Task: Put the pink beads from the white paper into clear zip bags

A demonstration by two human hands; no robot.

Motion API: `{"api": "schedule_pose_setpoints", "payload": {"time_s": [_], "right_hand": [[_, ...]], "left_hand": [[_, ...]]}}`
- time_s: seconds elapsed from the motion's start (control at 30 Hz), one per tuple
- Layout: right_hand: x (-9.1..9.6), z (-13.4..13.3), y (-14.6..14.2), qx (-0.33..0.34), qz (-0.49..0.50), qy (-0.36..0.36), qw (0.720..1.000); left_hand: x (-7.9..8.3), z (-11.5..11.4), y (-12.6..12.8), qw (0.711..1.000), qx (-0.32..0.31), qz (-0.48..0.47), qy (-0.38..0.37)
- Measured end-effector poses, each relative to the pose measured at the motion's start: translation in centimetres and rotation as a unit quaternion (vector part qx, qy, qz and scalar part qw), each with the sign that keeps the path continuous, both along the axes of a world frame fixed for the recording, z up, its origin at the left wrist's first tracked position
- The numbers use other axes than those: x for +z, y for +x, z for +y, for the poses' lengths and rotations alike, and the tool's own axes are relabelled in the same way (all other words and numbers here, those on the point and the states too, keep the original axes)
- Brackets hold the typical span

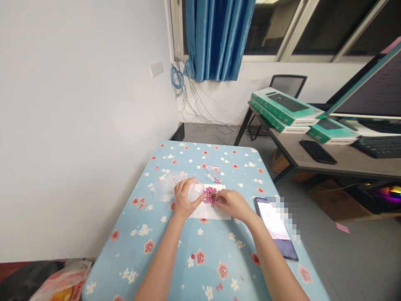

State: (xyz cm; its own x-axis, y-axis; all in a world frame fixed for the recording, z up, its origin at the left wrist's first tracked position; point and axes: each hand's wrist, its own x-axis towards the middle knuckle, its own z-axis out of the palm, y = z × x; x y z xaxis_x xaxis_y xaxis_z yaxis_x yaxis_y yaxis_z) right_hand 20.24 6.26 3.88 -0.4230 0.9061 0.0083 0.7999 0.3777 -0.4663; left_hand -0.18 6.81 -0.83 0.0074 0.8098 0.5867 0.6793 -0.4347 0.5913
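Observation:
A small cluster of pink beads (209,195) lies on a white sheet (209,212) in the middle of a blue flowered table (200,251). My left hand (184,198) rests at the cluster's left side, fingers curled with the thumb touching the beads. My right hand (232,203) is at the cluster's right side, fingers pinched together against the beads. What the pinch holds is too small to make out. Clear plastic bags (171,182) lie just behind my left hand.
A phone (275,228) with a lit screen lies on the table to the right. Further right stands a grey desk (338,161) with green keyboard boxes (286,109), a black phone (317,151) and a monitor (369,90). A white wall is on the left.

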Motion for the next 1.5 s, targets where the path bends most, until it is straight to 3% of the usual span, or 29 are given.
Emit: {"api": "schedule_pose_setpoints", "payload": {"time_s": [0.27,0.47,0.6,0.67,0.83,1.03,1.13,1.3,1.5], "right_hand": [[2.5,0.3,-1.8,-0.026,0.223,0.08,0.971],[3.0,0.6,-3.5,-0.003,0.247,0.092,0.965],[3.0,0.7,-3.8,0.007,0.254,0.092,0.963],[3.1,0.7,-3.9,0.003,0.26,0.087,0.962],[3.4,0.8,-4.3,-0.01,0.286,0.07,0.956],[3.2,0.9,-4.7,-0.008,0.273,0.066,0.96],[3.2,0.9,-4.6,-0.005,0.26,0.066,0.963],[3.4,0.9,-4.3,-0.01,0.266,0.073,0.961],[3.6,1.0,-3.9,-0.028,0.249,0.109,0.962]], "left_hand": [[-0.1,0.0,0.1,1.0,-0.021,-0.013,0.003],[-0.2,-0.1,0.0,0.999,-0.04,-0.024,-0.006],[0.0,-0.1,-0.1,0.987,-0.092,-0.127,-0.049],[0.0,0.0,-0.1,0.958,-0.145,-0.232,-0.088],[0.0,0.3,0.1,0.829,-0.24,-0.461,-0.204],[0.1,0.2,0.3,0.716,-0.317,-0.517,-0.346],[-0.2,0.3,0.4,0.685,-0.341,-0.531,-0.364],[-0.8,1.2,0.7,0.662,-0.344,-0.549,-0.377],[-0.2,2.4,1.3,0.617,-0.377,-0.565,-0.398]]}}
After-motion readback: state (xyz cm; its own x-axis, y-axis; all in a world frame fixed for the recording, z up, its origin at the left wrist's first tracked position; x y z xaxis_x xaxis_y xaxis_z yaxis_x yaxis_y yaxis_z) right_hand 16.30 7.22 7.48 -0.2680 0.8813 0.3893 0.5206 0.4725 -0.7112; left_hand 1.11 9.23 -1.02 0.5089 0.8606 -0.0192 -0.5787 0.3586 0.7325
